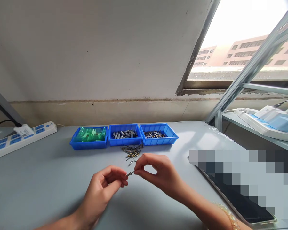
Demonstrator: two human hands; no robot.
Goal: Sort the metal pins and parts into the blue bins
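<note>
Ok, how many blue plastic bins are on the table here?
3, in a row at the back of the table: left bin holding green plastic, middle bin holding grey metal pieces, right bin holding thin metal pins. None seems hidden.

Shows as a thin, dull-grey metal pin [130, 174] with a small collar. Slants slightly, held above the desk [50, 179], well in from its far edge.

In front of the middle blue bin [126, 141], a metal pin [130, 174] is held by left hand [104, 185] and right hand [162, 172].
</note>
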